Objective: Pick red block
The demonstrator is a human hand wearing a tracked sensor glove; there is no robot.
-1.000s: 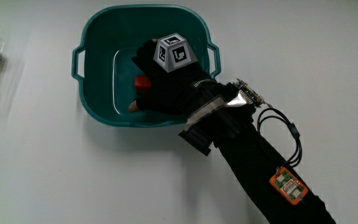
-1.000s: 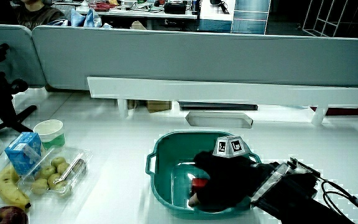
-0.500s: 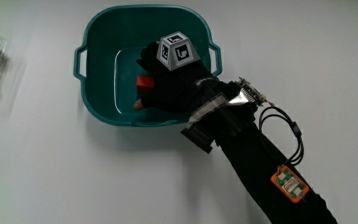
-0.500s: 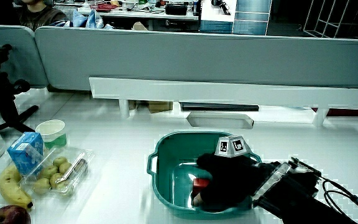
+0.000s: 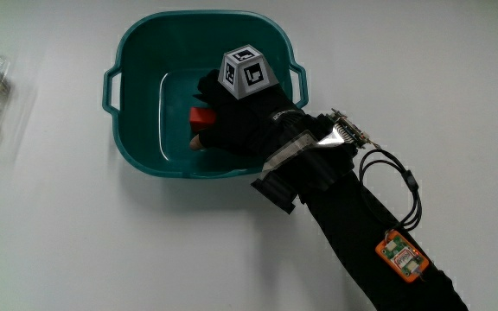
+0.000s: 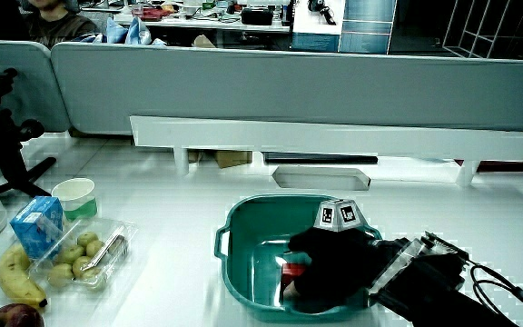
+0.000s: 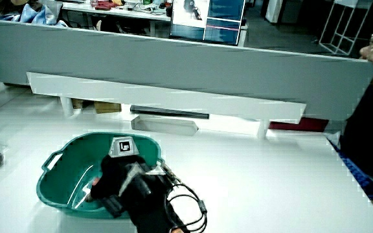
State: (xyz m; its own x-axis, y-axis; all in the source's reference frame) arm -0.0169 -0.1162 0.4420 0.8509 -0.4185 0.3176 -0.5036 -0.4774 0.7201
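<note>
A hand in a black glove [image 5: 236,130], with a small patterned grey cube [image 5: 244,71] strapped to its back, reaches down into a teal plastic tub with two loop handles [image 5: 137,39] that sits on a white table [image 5: 102,250]. The fingers curl around a small red block [image 5: 201,117], which shows just under the knuckles and low inside the tub, near the wall closest to the person; one bare fingertip [image 5: 195,142] peeks out just below the block. In a side view the hand [image 6: 325,268] hides most of the block [image 6: 291,269], so whether the block rests on the tub floor or is just off it cannot be told. The grip looks closed on the block but shallow, made with the fingertips only, so the block could slip and drop back into the tub as the hand rises, and the knuckles or forearm could catch the tub's nearby wall and drag or tip the tub. Well apart from the grip, at the table's edge, lies a clear plastic tray of small green fruit [image 6: 84,259] with a blue carton [image 6: 34,224] and a banana [image 6: 12,277] beside it. Compared with a second ago, the hand has drawn slightly toward the tub's centre, the fingers have tightened, and the block sits closer under the knuckles
</note>
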